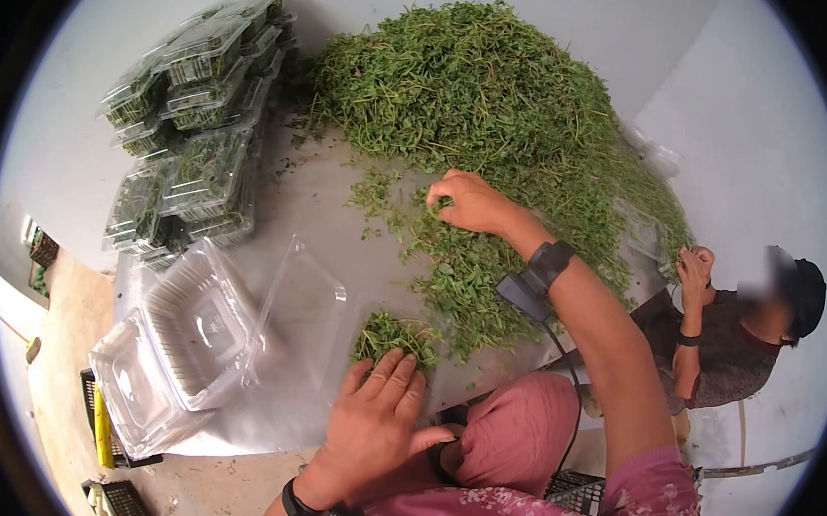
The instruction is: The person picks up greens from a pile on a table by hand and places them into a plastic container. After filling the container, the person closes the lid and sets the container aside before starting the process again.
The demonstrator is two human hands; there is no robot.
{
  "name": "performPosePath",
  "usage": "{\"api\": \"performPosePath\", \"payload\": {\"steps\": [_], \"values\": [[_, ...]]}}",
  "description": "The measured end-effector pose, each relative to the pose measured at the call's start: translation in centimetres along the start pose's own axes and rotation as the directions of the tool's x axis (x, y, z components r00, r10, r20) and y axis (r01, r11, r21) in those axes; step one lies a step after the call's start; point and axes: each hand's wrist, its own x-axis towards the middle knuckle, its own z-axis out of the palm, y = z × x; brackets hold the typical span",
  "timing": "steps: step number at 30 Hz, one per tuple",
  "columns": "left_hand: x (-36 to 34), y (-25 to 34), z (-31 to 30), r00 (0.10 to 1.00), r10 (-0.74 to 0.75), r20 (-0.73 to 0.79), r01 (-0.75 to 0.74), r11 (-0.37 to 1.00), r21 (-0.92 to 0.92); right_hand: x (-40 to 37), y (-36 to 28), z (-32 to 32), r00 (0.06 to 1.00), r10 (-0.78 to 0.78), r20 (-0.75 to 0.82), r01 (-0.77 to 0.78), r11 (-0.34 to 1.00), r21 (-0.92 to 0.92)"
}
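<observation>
My left hand (384,404) lies with its fingers spread on a small bunch of greens (396,337), which sits in an open clear plastic box (322,346) at the front of the table. My right hand (467,202) reaches over the near edge of the large heap of leafy greens (476,85), its fingers curled in a pinch over loose leaves. What is between those fingertips, if anything, is too small to make out.
Filled clear boxes (200,175) are stacked at the back left. Empty nested clear boxes (198,327) stand at the front left of the metal table (305,198). A co-worker (733,336) works at the right. Crates (117,501) are on the floor.
</observation>
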Motion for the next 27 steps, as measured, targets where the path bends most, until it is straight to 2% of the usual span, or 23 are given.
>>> {"api": "performPosePath", "payload": {"steps": [1,2,5,8,11,12,16,19,22,27], "values": [[0.0,0.0,0.0,1.000,0.001,-0.004,-0.001,1.000,0.001,-0.5,-0.2,-0.5,1.000,-0.018,0.008,0.018,1.000,0.011],[0.0,0.0,0.0,1.000,0.000,-0.008,0.000,1.000,0.002,-1.8,-0.2,-1.1,0.989,-0.090,-0.117,0.084,0.995,-0.056],[-0.2,0.1,0.1,1.000,-0.001,-0.021,0.001,1.000,0.005,-5.7,-2.5,-4.8,0.991,-0.081,-0.110,0.091,0.992,0.090],[-0.3,0.2,0.2,1.000,0.002,-0.026,-0.002,1.000,0.006,-10.0,-4.6,-6.3,0.978,-0.131,-0.161,0.142,0.988,0.058],[-0.3,0.2,0.1,1.000,0.001,-0.028,-0.001,1.000,0.007,-13.2,-5.1,-5.3,0.983,-0.178,-0.048,0.182,0.980,0.083],[-0.4,0.3,0.1,1.000,-0.002,-0.027,0.002,1.000,0.008,-13.8,-4.6,-4.8,0.979,-0.204,-0.001,0.204,0.978,0.032],[-0.4,0.5,0.1,0.999,0.000,-0.051,-0.001,1.000,-0.006,-15.7,-3.3,-4.3,0.963,-0.167,-0.210,0.152,0.985,-0.083],[-0.4,0.6,0.0,0.999,0.003,-0.046,-0.003,1.000,0.008,-16.6,-4.9,-5.7,0.993,0.107,-0.058,-0.096,0.982,0.159],[-0.5,1.0,0.0,0.999,0.000,-0.042,0.002,0.999,0.040,-17.5,-5.5,-4.6,0.999,0.048,-0.017,-0.044,0.984,0.174],[-0.8,1.7,-0.4,0.998,-0.027,-0.057,0.032,0.997,0.077,-18.6,-5.3,-1.6,0.994,-0.092,-0.052,0.093,0.995,0.024]]}}
